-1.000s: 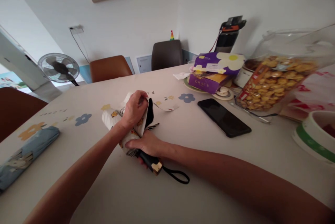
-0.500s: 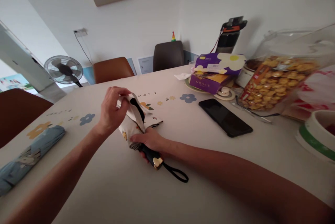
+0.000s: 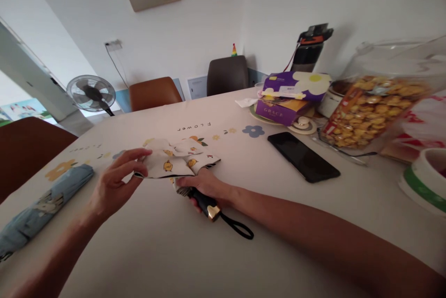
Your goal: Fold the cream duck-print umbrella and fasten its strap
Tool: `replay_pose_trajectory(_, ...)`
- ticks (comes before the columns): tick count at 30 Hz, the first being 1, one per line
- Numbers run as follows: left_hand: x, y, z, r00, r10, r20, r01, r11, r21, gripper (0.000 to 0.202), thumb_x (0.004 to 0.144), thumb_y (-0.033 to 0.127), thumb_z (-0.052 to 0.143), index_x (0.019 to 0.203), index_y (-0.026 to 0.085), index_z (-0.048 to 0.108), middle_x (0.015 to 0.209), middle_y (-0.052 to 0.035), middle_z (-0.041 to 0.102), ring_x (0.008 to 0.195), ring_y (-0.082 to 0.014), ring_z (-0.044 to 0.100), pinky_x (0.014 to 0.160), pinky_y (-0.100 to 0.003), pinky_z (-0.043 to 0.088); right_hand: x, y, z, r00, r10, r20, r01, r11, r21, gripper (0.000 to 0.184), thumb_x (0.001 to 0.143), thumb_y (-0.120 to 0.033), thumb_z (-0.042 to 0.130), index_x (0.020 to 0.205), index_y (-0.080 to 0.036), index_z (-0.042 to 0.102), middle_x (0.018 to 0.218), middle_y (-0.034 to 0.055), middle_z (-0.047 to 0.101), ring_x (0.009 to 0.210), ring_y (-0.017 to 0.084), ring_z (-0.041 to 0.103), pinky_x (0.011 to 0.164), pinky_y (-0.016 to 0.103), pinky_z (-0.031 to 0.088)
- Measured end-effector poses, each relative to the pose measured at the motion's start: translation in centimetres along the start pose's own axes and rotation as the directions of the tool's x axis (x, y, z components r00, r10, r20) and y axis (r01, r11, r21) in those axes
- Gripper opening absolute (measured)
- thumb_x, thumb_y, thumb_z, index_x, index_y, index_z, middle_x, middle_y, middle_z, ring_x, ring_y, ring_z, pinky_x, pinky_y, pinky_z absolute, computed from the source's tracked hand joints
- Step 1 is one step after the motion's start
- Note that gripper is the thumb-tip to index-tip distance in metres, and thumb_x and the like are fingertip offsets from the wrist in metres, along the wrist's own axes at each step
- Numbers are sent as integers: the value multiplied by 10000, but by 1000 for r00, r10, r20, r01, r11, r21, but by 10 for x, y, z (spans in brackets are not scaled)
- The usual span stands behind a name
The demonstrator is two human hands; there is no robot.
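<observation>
A folding umbrella [image 3: 181, 161] with white, duck-printed fabric lies on the table [image 3: 174, 251] in front of me. Its black handle with a gold cap [image 3: 209, 207] and black wrist loop [image 3: 239, 229] point toward me. My right hand [image 3: 205, 186] is closed around the handle end, pressing it to the table. My left hand [image 3: 116, 184] pinches the edge of a fabric flap and holds it stretched out to the left, the other fingers spread.
A second folded umbrella, blue [image 3: 42, 207], lies at the left edge. A black phone [image 3: 303, 156] sits right of centre. Beyond it are a purple box [image 3: 289, 98], a clear jar of snacks [image 3: 376, 102] and a white-green bowl [image 3: 425, 179]. Chairs and a fan [image 3: 91, 94] stand behind the table.
My left hand has let go of the top of the bundle, moved left and down, and drawn a fabric flap out flat. My right hand has stayed on the handle.
</observation>
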State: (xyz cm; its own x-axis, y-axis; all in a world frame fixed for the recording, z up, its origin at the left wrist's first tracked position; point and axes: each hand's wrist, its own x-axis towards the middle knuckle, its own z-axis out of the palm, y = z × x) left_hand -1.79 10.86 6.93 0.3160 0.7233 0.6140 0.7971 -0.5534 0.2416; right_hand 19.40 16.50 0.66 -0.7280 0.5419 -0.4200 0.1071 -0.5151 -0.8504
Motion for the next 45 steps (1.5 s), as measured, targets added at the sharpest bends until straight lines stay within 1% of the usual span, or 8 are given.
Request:
replay_pose_trajectory(6, -33, -11, 3, 996, -38, 85, 39, 999, -12, 136, 785, 141, 516, 726, 214, 614, 1112, -49, 566, 996, -183, 539, 836, -325, 435, -7, -2, 0, 998, -39, 42, 38, 999, 21, 330, 674, -409, 680, 669, -161, 463, 441, -33, 501, 327, 93, 465, 309, 213, 428)
replay_pose_trajectory(12, -41, -8, 11, 990, -38, 132, 51, 994, -93, 212, 783, 92, 484, 693, 222, 625, 1042, -39, 585, 926, -159, 514, 798, -306, 420, -5, -2, 1, 998, -43, 38, 41, 998, 51, 422, 766, -570, 532, 675, -167, 446, 395, -17, 487, 305, 94, 449, 305, 207, 428)
replay_pose_trajectory(22, -54, -19, -1, 908, -269, 322, 346, 915, -209, 220, 798, 193, 496, 614, 210, 614, 1003, -42, 599, 894, -166, 531, 773, -286, 427, -9, 1, 6, 993, -113, -12, 113, 993, -39, 218, 752, -328, 605, 842, -172, 481, 393, -59, 483, 310, 90, 470, 305, 160, 402)
replay_pose_trajectory(27, -52, -23, -10, 918, -205, 340, 328, 874, -358, 309, 825, 289, 511, 540, 201, 593, 831, -77, 623, 871, -206, 539, 778, -341, 440, -7, 4, 6, 993, -109, -54, 107, 994, -25, 245, 731, -309, 622, 855, -165, 468, 397, -58, 490, 314, 106, 483, 298, 177, 408)
replay_pose_trajectory(33, -59, -36, -9, 932, -187, 310, 268, 932, -245, 280, 835, 293, 502, 594, 250, 638, 701, -33, 639, 1000, -211, 558, 1056, -490, 225, -5, 6, 3, 994, -89, -65, 87, 996, -33, 296, 759, -434, 571, 717, -168, 449, 384, -24, 495, 296, 125, 462, 279, 233, 409)
replay_pose_trajectory(39, -70, -53, -15, 790, -251, 559, 450, 857, -252, 308, 810, 362, 513, 565, 276, 678, 676, -33, 681, 900, -210, 624, 1052, -465, 270, -6, 8, 3, 992, -59, -110, 51, 996, -75, 336, 756, -424, 562, 582, -170, 427, 395, 7, 506, 292, 119, 466, 270, 224, 380)
replay_pose_trajectory(43, -77, -59, -25, 730, -315, 607, 577, 759, -300, 283, 780, 364, 555, 547, 263, 679, 657, -43, 681, 856, -228, 638, 1059, -452, 270, -6, 8, 3, 991, -89, -98, 84, 995, -48, 349, 764, -414, 548, 548, -165, 432, 404, 10, 509, 294, 117, 466, 273, 225, 372)
replay_pose_trajectory(45, -78, -62, -28, 707, -448, 548, 672, 668, -321, 255, 757, 375, 582, 559, 240, 668, 755, -62, 697, 887, -243, 632, 1026, -452, 324, -7, 6, 4, 992, -89, -93, 86, 996, -35, 341, 779, -390, 523, 540, -166, 427, 394, 4, 499, 286, 114, 456, 270, 223, 363)
